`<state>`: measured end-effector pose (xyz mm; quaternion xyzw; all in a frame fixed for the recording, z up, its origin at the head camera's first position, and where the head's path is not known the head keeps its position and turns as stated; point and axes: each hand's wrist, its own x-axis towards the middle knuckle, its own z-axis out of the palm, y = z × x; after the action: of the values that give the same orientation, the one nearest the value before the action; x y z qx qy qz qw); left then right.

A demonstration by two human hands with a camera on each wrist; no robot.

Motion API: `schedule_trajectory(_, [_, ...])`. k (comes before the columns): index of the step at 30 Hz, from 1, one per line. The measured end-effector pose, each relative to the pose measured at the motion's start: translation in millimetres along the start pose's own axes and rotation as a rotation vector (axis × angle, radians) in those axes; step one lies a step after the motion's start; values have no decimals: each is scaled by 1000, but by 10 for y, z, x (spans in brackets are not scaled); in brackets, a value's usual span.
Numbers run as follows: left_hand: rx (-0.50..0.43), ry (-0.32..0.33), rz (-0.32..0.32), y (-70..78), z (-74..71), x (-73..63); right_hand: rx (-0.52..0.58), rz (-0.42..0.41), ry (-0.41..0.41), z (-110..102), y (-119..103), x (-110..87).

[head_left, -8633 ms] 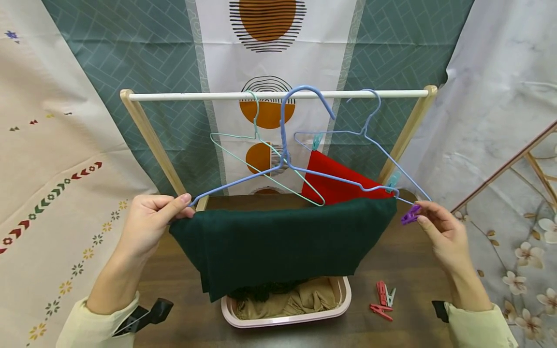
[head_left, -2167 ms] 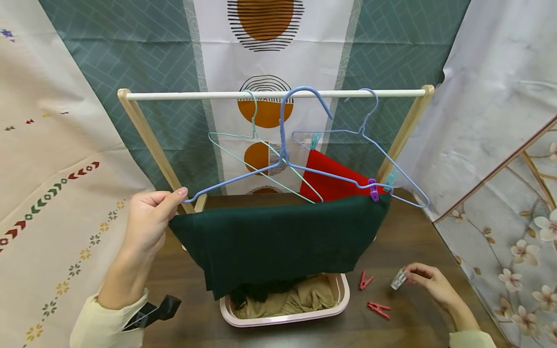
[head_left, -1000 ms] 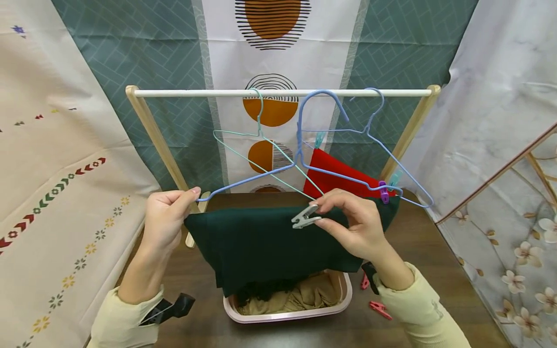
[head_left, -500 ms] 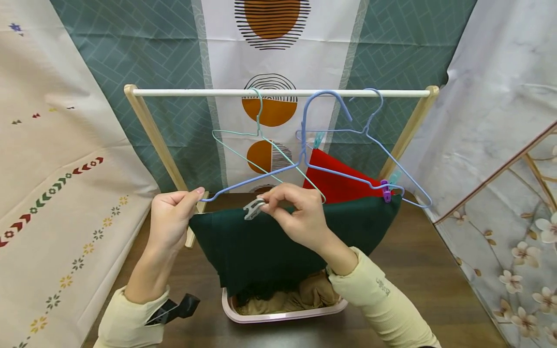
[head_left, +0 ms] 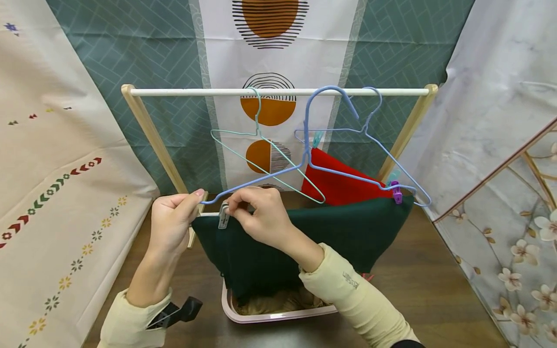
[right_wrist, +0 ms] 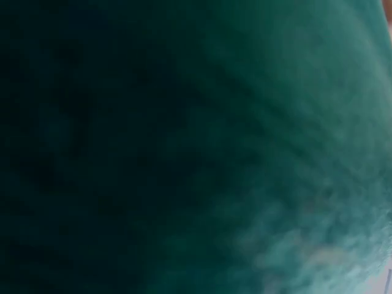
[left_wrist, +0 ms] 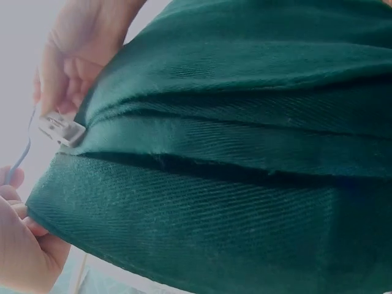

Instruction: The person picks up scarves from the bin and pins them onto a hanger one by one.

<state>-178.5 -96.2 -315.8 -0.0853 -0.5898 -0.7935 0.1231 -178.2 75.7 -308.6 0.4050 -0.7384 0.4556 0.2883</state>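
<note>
My left hand (head_left: 171, 220) pinches the left end of a blue hanger (head_left: 261, 180), held up in front of the rack. Over its lower bar drapes a folded dark green cloth (head_left: 344, 229). A purple clothespin (head_left: 396, 192) grips cloth and bar at the right end. My right hand (head_left: 267, 217) has crossed leftward and pinches a grey clothespin (head_left: 224, 215), which sits over the cloth's top edge close to the left hand. In the left wrist view the same clothespin (left_wrist: 61, 129) is at the cloth's edge between both hands. Green cloth (right_wrist: 275, 122) fills the right wrist view, blurred.
Behind stands a rack with a white rail (head_left: 183, 92), bearing a mint hanger (head_left: 235, 149) and another blue hanger (head_left: 391, 157) with a red cloth (head_left: 344, 181) clipped on it. Below, a pale pink basket (head_left: 278, 317) with fabric stands on the brown table (head_left: 417, 295).
The purple clothespin went from my right hand onto the hanger's right end. My right hand then took the grey clothespin from the table and carried it left to the cloth's top edge.
</note>
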Motion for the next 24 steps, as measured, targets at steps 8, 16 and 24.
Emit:
schedule_trajectory(8, [-10,-4,5,3,33,8,-8,97,-67,-26,-19,-16])
schedule_trajectory(16, [-2,17,-11,-24,30,-2,-23,172,-97,-171,-86,-140])
schedule_trajectory(24, [-29,23,-6,-41,-15,-4,-34,124,-58,-407,-101,-297])
